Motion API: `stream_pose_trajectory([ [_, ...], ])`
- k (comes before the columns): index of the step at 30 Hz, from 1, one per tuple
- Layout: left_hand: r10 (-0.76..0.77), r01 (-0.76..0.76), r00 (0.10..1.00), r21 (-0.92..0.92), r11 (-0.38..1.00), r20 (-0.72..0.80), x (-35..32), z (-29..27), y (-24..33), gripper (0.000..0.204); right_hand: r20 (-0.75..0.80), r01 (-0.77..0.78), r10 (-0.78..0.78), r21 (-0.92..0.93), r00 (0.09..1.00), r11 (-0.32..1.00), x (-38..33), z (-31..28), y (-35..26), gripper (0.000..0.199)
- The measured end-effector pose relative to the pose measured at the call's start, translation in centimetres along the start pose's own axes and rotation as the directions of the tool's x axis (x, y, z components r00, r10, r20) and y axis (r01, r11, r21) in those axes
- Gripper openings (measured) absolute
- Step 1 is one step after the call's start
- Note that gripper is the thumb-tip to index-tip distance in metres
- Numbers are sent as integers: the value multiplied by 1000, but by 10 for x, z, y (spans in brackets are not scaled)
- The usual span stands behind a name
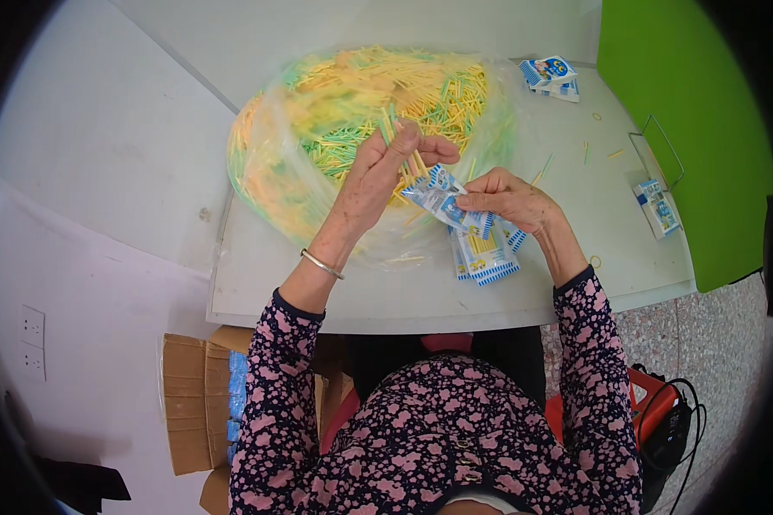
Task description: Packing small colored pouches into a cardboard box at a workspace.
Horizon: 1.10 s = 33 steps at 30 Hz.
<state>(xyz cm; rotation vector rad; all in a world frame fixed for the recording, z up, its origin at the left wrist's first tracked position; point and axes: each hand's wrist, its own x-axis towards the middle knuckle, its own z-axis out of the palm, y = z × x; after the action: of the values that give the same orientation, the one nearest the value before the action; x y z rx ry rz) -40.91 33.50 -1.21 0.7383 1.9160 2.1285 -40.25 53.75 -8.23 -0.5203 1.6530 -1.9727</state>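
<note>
Several thin yellow and green sticks point(387, 129) are pinched in my left hand point(385, 163), over the near side of a large clear plastic bag point(275, 184) full of the same sticks. Just to the right, my right hand point(515, 202) grips a small blue-and-white packet point(439, 196) between thumb and fingers. The packet's upper end meets the lower ends of the sticks; whether they are inside it I cannot tell. Beneath my right hand lie more blue-and-white packets point(488, 257) on the table, with yellow sticks showing through a window.
More packets point(550, 73) lie at the table's far right corner, and another packet point(657, 208) by the green panel point(687, 129). A wire stand point(661, 150) leans there. Loose sticks and rubber bands point(595, 261) dot the table point(352, 300). Below left stands a cardboard box point(185, 403).
</note>
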Motion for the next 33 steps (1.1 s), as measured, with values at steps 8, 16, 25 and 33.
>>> stream_pose_trajectory([
  [8,5,-8,998,64,998,56,-3,12,-15,41,-7,34,-34,24,999,999,-2,2,3,20],
  [16,-26,10,998,272,962,56,-4,-9,-29,40,-83,64,-62,19,995,998,4,5,7,22],
  [25,-136,184,979,388,903,-148,12,-44,-15,43,-185,161,-175,-90,967,983,15,6,8,22],
  [33,47,-324,946,933,158,320,-11,-84,-70,22,-282,357,-399,-188,873,915,12,-3,1,20],
])
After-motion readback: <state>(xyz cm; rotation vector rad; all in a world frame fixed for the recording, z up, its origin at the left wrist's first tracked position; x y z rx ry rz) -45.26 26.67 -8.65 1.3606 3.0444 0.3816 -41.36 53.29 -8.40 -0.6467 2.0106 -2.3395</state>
